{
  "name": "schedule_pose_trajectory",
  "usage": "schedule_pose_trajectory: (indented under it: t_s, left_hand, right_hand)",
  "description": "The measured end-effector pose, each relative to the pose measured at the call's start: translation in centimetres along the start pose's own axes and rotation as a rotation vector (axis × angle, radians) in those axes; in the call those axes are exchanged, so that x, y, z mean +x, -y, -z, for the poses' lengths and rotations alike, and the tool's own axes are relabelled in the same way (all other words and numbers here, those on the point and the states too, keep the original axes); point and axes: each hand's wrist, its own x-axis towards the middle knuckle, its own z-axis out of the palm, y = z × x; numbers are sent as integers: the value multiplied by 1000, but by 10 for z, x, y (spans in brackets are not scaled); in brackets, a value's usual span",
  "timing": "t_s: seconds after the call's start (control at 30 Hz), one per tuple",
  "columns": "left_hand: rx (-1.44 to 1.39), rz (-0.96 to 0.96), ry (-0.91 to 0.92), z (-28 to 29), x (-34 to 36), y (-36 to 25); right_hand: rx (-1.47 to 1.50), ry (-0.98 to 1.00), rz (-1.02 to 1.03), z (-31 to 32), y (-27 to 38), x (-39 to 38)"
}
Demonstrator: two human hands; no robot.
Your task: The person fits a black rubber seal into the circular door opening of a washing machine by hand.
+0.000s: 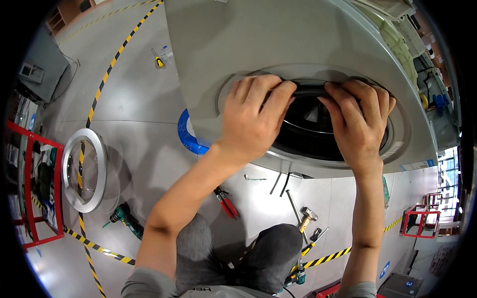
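Both hands work at the upper rim of the round door opening in the grey metal front panel of a washing machine (258, 44), which rises from the floor ahead of the person's knees. The left hand (253, 116) has its fingers (278, 94) curled over the black rubber door gasket (310, 89), gripping its top edge at the left of the opening, with the thumb hidden underneath. The right hand (360, 121) sits just beside it on the right of the same edge, its fingers bent and pressed down onto the gasket, fingertips pointing toward the left hand; the two hands are near each other but apart. Below the gasket the dark drum (318, 129) shows inside the opening. On the pale grey floor (139, 99), near the machine's lower edge, lie red-handled pliers (226, 202), a wooden-handled hammer (307, 217) and a thin metal rod. Farther toward the left side of the floor rest a round silver-rimmed glass door (85, 170) and a green cordless drill (126, 219), close to a yellow-and-black striped floor line (99, 92).
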Motion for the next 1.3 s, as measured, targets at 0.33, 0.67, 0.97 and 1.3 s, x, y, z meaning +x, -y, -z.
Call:
schedule_pose_trajectory:
  t_s: [0.33, 0.67, 0.97, 1.3]
  left_hand:
    - [8, 101, 143, 3, 10, -15]
    - [157, 128, 148, -7, 8, -33]
    - [91, 205, 119, -8, 3, -39]
    - [-94, 306, 274, 4, 19, -30]
  right_hand:
    - [-73, 20, 1, -6, 6, 7]
    - [-16, 95, -152, -3, 7, -8]
    - [90, 43, -162, -12, 6, -16]
    - [111, 7, -133, -18, -1, -19]
